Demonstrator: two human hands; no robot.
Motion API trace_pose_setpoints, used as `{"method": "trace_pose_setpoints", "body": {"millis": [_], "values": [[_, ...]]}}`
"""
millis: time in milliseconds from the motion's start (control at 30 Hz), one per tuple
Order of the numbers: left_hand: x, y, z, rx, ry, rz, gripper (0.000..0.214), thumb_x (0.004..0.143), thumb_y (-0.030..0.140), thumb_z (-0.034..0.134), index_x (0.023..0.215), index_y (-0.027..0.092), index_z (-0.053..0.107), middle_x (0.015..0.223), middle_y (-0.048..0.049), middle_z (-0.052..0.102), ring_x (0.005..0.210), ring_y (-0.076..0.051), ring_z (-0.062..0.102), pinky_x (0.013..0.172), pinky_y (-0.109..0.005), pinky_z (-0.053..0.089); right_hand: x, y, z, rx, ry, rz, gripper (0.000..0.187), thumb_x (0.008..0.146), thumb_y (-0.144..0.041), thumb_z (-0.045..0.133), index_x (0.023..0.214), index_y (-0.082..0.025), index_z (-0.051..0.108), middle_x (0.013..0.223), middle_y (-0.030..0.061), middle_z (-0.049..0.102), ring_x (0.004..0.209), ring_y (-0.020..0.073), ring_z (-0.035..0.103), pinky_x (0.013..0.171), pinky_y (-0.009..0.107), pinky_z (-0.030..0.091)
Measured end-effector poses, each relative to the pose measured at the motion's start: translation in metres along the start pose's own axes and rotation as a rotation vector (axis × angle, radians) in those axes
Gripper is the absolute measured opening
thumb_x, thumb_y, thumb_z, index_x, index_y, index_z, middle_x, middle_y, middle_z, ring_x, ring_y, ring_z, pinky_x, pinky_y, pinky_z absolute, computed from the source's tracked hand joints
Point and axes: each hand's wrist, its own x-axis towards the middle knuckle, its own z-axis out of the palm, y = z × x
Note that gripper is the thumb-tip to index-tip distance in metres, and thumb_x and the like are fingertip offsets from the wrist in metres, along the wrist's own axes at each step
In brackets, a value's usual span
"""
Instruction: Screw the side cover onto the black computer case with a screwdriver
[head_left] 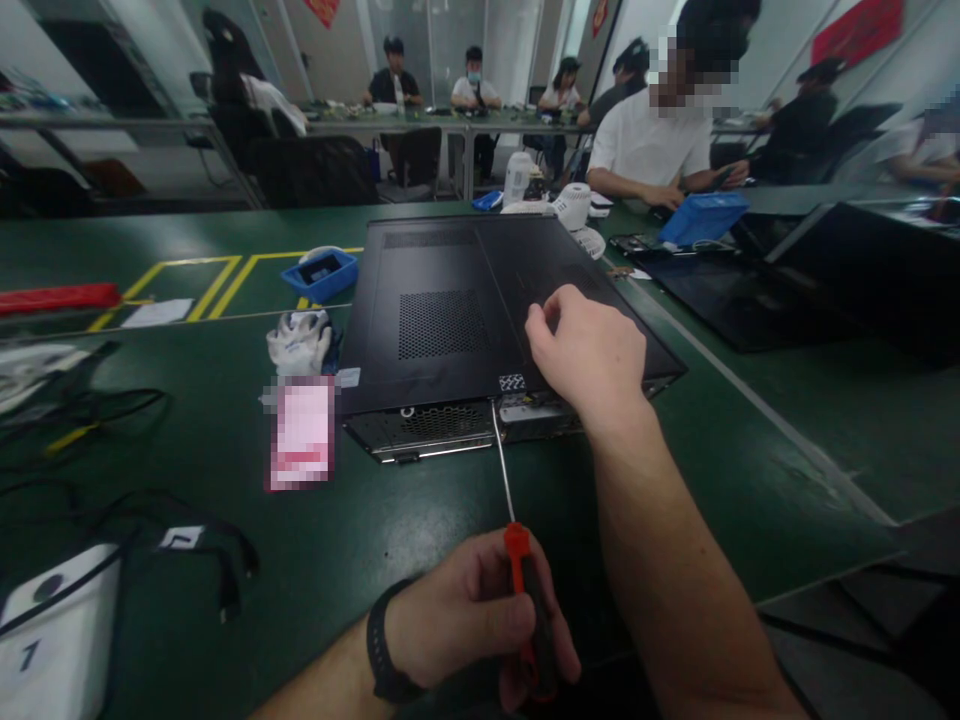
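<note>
A black computer case [442, 270] lies flat on the green table, its vented, slotted end facing me. From below, my left hand [487, 610], with a dark band at the wrist, grips the red and black handle of a screwdriver [504, 470]. The shaft points away from me and its tip meets the case's near edge, close to a small checkered sticker [512, 382]. My right hand [589, 345] rests over the right part of the case's top with its fingers curled in. What those fingers hold, if anything, is hidden.
Left of the case are gloves [301, 342], a blurred pink card [301, 435] and a blue tray [320, 273]. Cables [217, 545] and a white device [64, 630] lie nearer left. Dark panels [735, 290] sit right; a co-worker [652, 140] works beyond.
</note>
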Motion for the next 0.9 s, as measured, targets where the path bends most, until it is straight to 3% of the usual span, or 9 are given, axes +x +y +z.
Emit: {"method": "trace_pose_setpoints", "body": {"millis": [133,300,467,667,900], "values": [[-0.0006,0.0048,0.0056,-0.026,0.005,-0.038,0.036,0.088,0.026,0.08,0.118,0.01,0.069,0.106,-0.015,0.078,0.078,-0.015,0.076,0.059,-0.018,0.06,-0.0004,0.0011,0.0012,-0.001,0.014,-0.012,0.032,0.1,-0.044,0.049,0.1,-0.021,0.071,0.091,0.0126,0.077,0.084,0.029,0.072,0.071,0.037,0.047],[0.0011,-0.0005,0.0015,0.008,0.043,-0.005,0.031,0.084,0.023,0.084,0.109,0.014,0.068,0.103,-0.0117,0.079,0.071,-0.013,0.075,0.054,-0.017,0.058,-0.0004,-0.0003,0.0003,0.003,-0.004,0.0,0.033,0.1,-0.044,0.049,0.102,-0.019,0.071,0.092,0.0136,0.076,0.086,0.0284,0.071,0.074,0.037,0.048],[0.0039,-0.0011,-0.0008,0.0,-0.002,0.015,0.03,0.085,0.023,0.085,0.105,0.016,0.065,0.1,-0.0108,0.081,0.067,-0.011,0.073,0.051,-0.015,0.057,-0.0001,-0.0001,0.0001,0.0,-0.008,-0.002,0.034,0.1,-0.044,0.049,0.104,-0.019,0.072,0.091,0.0138,0.076,0.086,0.0291,0.071,0.074,0.038,0.048],[0.0019,0.0056,0.0056,-0.009,0.004,-0.028,0.038,0.09,0.029,0.08,0.123,0.013,0.07,0.107,-0.015,0.079,0.077,-0.015,0.077,0.062,-0.019,0.063,0.0007,0.0,0.0005,0.006,0.0,-0.006,0.035,0.099,-0.045,0.049,0.103,-0.019,0.072,0.091,0.0144,0.077,0.084,0.0284,0.071,0.072,0.037,0.047],[0.0013,-0.0011,-0.0003,-0.024,0.015,-0.008,0.031,0.084,0.025,0.086,0.105,0.013,0.066,0.101,-0.0117,0.08,0.07,-0.013,0.076,0.058,-0.019,0.062,0.0006,-0.0001,0.001,0.004,-0.003,-0.001,0.033,0.099,-0.044,0.049,0.104,-0.02,0.072,0.093,0.0139,0.077,0.085,0.0288,0.071,0.073,0.038,0.049]]}}
